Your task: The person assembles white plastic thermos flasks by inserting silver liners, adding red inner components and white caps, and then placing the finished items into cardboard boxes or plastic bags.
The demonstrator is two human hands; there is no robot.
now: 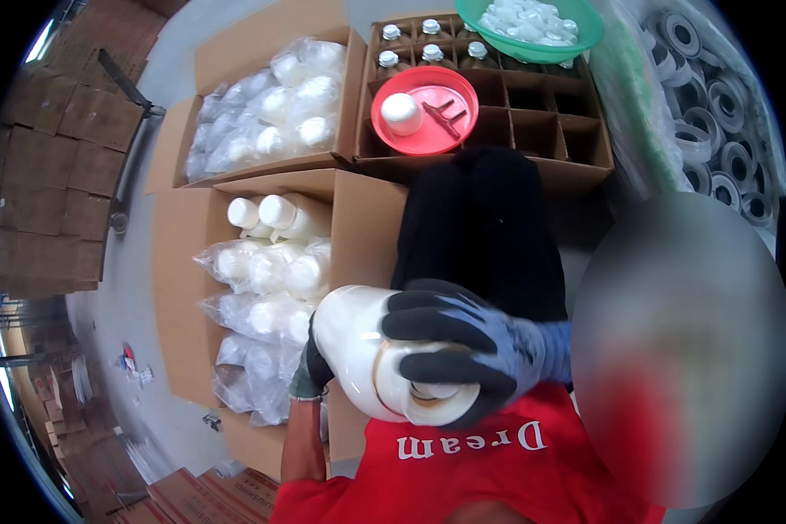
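A glossy white plastic bottle (349, 336) lies tilted across my lap, its neck end toward the lower right. My right hand (467, 345), in a grey and black work glove, wraps over the neck end with its fingers spread along the side. My left hand (313, 371), also gloved, grips the other end from the left; most of its fingers are hidden behind the bottle. Just left of it an open carton (371, 214) holds similar white bottles (301, 214), several wrapped in clear plastic bags (253, 310).
Ahead stands another carton of bagged bottles (275, 105). Beside it, a divided carton (568, 166) holds brown bottles (432, 54), a red tray (384, 131) with a white cap, and a green bowl (533, 51) of clear pieces. Grey rings (725, 96) fill a bag at right.
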